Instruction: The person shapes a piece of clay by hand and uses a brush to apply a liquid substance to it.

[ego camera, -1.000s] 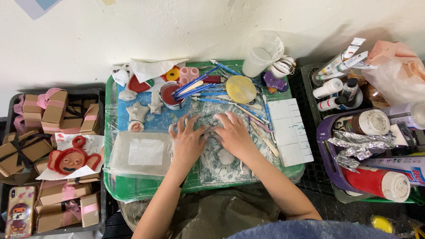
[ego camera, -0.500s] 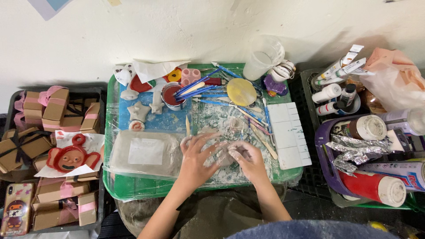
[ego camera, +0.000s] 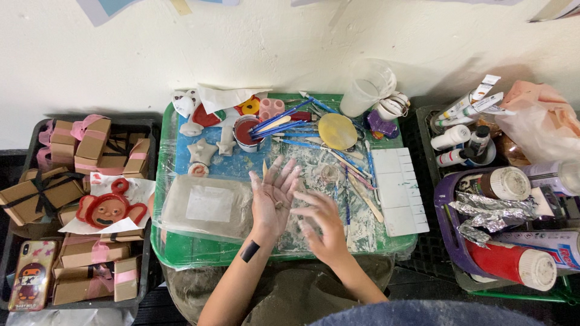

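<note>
Left hand [ego camera: 272, 196] palm up, fingers [ego camera: 284, 172] spread and released, clay-smeared, a small bit of clay [ego camera: 278, 205] resting on the palm. Right hand [ego camera: 320, 226] blurred just beside it, fingers loosely open, grasping nothing, fingertips close to the left palm. Both over the front middle of the green tray [ego camera: 181, 253]. Wrapped clay block [ego camera: 205, 206] near the tray's front-left corner, touching the left hand's edge. Red paint cup [ego camera: 244, 131] with brushes toward the back edge.

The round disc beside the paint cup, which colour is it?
The round disc is pale yellow, seen best in the head view.
</note>
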